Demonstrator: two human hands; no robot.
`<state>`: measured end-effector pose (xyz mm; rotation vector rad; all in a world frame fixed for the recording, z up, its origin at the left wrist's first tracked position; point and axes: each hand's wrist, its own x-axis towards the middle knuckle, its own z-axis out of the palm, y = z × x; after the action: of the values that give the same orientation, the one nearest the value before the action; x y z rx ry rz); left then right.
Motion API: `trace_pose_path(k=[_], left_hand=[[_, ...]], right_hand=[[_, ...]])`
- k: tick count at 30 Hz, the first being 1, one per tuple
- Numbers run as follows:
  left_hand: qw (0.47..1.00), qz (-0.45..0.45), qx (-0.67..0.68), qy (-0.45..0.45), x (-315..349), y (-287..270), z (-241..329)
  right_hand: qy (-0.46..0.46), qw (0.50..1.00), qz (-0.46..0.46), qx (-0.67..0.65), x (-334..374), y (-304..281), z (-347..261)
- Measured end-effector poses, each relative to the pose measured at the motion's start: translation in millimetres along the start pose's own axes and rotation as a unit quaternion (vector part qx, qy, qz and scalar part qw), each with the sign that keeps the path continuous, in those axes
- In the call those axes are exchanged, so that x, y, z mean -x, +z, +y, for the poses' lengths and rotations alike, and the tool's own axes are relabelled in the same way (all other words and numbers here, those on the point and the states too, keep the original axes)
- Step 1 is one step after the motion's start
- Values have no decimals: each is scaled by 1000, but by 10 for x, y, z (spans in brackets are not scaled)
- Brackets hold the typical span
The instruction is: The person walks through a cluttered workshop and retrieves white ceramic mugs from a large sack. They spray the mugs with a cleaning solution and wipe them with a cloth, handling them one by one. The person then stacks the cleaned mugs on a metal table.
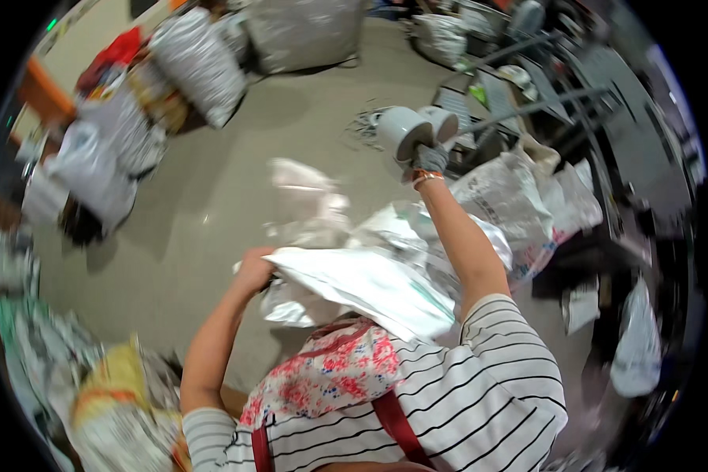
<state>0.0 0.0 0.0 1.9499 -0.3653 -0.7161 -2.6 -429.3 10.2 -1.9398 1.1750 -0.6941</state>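
My left hand (pixel 256 272), bare, is closed on the edge of a white plastic sack (pixel 362 287) spread in front of my body. Out to the far right, my right hand (pixel 430 160) wears a grey glove and is closed around two pale grey, rounded, cup-like pieces (pixel 405 130); their exact kind is unclear. Below that arm lies more crumpled white sacking (pixel 401 232). A blurred pale bundle (pixel 307 197) sits just beyond the sack in my left hand.
Full white sacks (pixel 200 67) stand along the far left, with white bags (pixel 94 173) nearer. A grey metal rack (pixel 499 98) lies at the far right beside printed sacks (pixel 503 189). Thin grey scraps (pixel 362 130) lie on the floor. A yellow sack (pixel 110 393) is at the near left.
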Motion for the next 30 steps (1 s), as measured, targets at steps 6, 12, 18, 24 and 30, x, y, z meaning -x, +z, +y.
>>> trace_pose_path(k=[6,12,18,24,30], left_hand=[[992,116,36,-35,-1150,-1204,-344],[955,227,184,-44,-2066,-1699,-240],[907,238,335,-96,-2644,-2226,-388],[940,128,271,-162,-4220,-2377,52],[964,102,173,-176,-5313,-2059,124]], right_hand=[[-28,979,153,-129,-1139,-371,346],[-62,943,291,-147,-1630,-1023,1852],[145,877,454,56,-682,-2137,3183],[358,687,597,208,1462,-3365,3549],[480,531,619,322,1902,-4080,3093]])
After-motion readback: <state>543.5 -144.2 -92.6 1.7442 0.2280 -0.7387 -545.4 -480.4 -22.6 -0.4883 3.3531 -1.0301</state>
